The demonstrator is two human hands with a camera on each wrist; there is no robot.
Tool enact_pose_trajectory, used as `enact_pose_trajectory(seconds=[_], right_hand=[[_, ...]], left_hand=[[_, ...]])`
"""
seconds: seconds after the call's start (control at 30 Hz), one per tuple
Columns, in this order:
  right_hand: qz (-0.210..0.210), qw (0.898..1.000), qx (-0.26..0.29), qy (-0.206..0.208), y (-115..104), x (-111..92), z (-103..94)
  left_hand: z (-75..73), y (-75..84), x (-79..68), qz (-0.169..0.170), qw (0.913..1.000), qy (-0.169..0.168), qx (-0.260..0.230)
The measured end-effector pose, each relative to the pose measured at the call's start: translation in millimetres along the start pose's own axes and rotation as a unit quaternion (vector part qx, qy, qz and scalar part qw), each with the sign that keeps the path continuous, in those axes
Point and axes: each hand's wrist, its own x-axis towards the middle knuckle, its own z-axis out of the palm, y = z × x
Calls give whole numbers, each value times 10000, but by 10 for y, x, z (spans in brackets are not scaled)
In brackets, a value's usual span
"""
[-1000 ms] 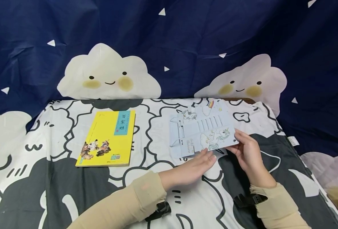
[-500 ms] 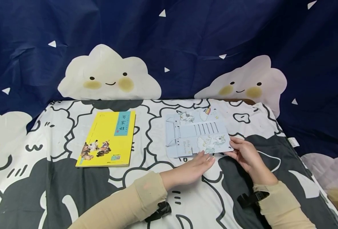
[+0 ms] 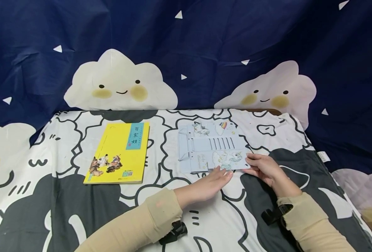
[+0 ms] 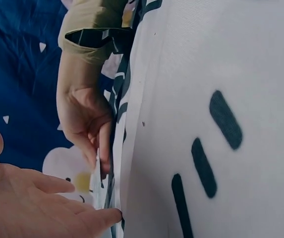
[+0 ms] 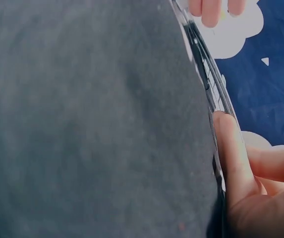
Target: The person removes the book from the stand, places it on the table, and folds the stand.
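Note:
A light blue folding book stand (image 3: pixel 201 145) printed with unicorns lies on the patterned cloth in the head view, its wire clips at the left end. My right hand (image 3: pixel 266 169) pinches its near right corner between thumb and fingers. In the right wrist view, the thumb and fingers of my right hand (image 5: pixel 260 183) sit at the stand's edge. My left hand (image 3: pixel 205 185) has its fingers straight, with the fingertips at the stand's near edge; whether they press on it I cannot tell. A yellow book (image 3: pixel 120 154) with a blue title label lies left of the stand.
White-and-dark cartoon cloth (image 3: pixel 161 196) covers the surface. Behind it hangs a dark blue curtain (image 3: pixel 198 42) with smiling clouds. A small white tag (image 3: pixel 323 156) shows at the cloth's right edge.
The book stand has shifted left, and its raised right end has come down flatter. My right hand has moved left and slightly down with it. My left hand has moved only slightly.

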Motion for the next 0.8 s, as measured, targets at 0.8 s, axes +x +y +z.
enact_pose_trajectory(seconds=[0.8], right_hand=[[257,9996,127,3,33,5,-67]], left_hand=[[-423,-296,-234,193,9931,1156,-34]])
